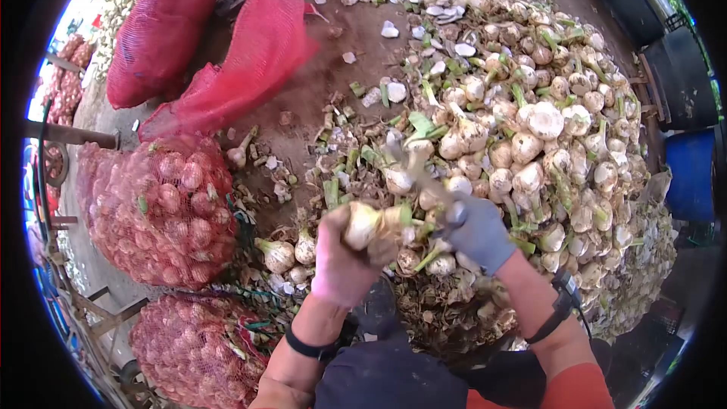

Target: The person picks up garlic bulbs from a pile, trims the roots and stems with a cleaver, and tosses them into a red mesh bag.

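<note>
My left hand is closed around a garlic bulb, whose cut-looking stalk end points right. A grey glove covers my right hand, which is closed on the handle of a knife. Motion smears the blade, which slants up and left from the fist, just above and right of the bulb. Below my left hand lie loose garlic bulbs with stalk stubs. Beyond both hands spreads a large heap of garlic, many bulbs with short green stalks.
Full red net sacks of bulbs stand at my left, another sack nearer me. A loose red net lies on the ground beside a filled red sack. Trimmed stalks and peelings litter the floor. Dark bins and a blue barrel line the right.
</note>
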Demonstrator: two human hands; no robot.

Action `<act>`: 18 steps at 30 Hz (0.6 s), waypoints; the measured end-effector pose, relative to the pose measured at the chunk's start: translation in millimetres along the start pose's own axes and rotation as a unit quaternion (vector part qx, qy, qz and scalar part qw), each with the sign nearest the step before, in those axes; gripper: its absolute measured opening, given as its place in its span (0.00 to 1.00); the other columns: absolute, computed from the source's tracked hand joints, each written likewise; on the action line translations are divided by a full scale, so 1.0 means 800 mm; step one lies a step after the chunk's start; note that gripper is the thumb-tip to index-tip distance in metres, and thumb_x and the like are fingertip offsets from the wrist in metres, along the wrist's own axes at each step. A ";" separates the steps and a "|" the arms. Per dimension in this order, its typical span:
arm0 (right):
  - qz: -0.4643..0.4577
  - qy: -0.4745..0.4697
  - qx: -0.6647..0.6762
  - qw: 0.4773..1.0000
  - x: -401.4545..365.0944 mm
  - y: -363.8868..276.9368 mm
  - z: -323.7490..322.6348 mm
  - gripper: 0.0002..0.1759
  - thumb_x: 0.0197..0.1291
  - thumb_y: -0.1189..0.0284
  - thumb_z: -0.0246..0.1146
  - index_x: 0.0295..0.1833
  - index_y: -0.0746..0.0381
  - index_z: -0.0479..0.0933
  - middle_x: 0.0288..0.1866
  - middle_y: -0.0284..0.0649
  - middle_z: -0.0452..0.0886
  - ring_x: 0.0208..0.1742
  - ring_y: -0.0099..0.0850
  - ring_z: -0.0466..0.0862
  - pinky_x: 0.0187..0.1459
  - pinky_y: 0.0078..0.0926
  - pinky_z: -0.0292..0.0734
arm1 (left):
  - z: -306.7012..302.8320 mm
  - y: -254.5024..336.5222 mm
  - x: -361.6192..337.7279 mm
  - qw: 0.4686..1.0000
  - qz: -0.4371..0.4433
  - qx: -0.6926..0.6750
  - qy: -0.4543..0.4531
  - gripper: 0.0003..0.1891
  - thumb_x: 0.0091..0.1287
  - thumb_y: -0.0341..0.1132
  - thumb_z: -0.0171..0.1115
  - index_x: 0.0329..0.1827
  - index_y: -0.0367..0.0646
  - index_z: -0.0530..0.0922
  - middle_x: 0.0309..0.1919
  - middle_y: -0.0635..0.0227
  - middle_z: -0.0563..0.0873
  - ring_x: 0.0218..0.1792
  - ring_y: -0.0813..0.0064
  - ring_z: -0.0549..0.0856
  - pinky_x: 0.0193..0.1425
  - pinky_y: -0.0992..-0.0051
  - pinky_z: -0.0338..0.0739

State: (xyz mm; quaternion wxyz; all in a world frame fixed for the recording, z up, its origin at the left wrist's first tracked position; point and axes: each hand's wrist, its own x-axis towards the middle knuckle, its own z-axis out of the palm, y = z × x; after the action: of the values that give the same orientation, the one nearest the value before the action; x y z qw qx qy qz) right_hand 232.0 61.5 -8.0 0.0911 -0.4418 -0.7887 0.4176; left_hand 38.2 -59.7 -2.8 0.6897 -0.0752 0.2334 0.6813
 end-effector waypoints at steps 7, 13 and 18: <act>0.032 0.141 0.214 0.966 0.009 -0.002 -0.008 0.09 0.54 0.78 0.70 0.36 0.62 0.76 0.29 0.34 0.80 0.30 0.20 0.77 0.33 0.24 0.75 | -0.007 0.021 0.032 0.863 0.057 0.497 0.066 0.27 0.65 0.41 0.64 0.64 0.41 0.69 0.52 0.62 0.78 0.53 0.71 0.78 0.60 0.67 0.73; 0.048 0.154 0.185 0.969 0.007 0.005 -0.010 0.09 0.54 0.79 0.71 0.35 0.63 0.75 0.29 0.31 0.80 0.32 0.18 0.77 0.36 0.19 0.76 | -0.075 0.177 0.091 0.214 0.130 0.894 0.371 0.33 0.59 0.41 0.65 0.68 0.44 0.65 0.67 0.52 0.69 0.71 0.55 0.65 0.74 0.56 0.58; 0.041 0.093 0.159 0.982 0.009 -0.009 -0.006 0.09 0.54 0.78 0.72 0.35 0.63 0.76 0.29 0.30 0.80 0.32 0.17 0.77 0.35 0.19 0.76 | -0.146 0.242 0.124 0.038 0.079 0.891 0.445 0.31 0.58 0.43 0.65 0.65 0.46 0.69 0.66 0.59 0.71 0.68 0.60 0.68 0.70 0.54 0.60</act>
State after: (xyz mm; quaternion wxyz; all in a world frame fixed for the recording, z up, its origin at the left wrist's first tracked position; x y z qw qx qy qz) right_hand 225.9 68.1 -1.2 0.2160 -0.4901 -0.6816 0.4985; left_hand -179.6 -7.6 -106.5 -0.0642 0.3275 0.9288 -0.1610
